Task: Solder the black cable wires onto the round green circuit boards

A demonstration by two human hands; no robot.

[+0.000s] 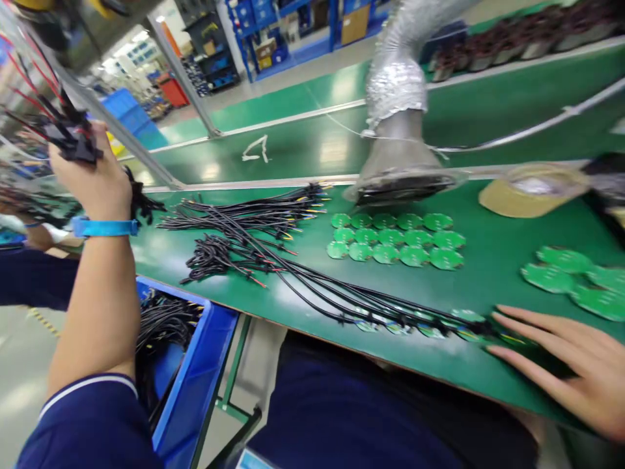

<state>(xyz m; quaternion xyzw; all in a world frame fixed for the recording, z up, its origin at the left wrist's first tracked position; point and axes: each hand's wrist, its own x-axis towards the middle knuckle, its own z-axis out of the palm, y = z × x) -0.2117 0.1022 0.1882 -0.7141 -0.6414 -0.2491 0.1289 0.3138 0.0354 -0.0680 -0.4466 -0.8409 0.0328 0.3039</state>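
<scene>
My left hand [92, 172], with a blue wristband, is raised at the upper left, its fingers closed around a black plastic part [75, 137] with red and black wires. The fingertips are partly hidden. On the right, my right hand [571, 365] lies low over the green bench, fingers stretched out around the last board in the near row. Its fingertips are beside the end of the black cables [312, 273]. These cables run to a row of round green circuit boards [430, 331] along the front edge. Whether the fingertips touch the board I cannot tell.
Loose black cables [244, 212] and a coiled bundle [209, 254] lie left of round green boards [388, 238]. A fume duct [400, 150] hangs above. More boards [556, 277] are at right. A blue crate [195, 378] holds cables. Another person's sleeve [34, 277] shows left.
</scene>
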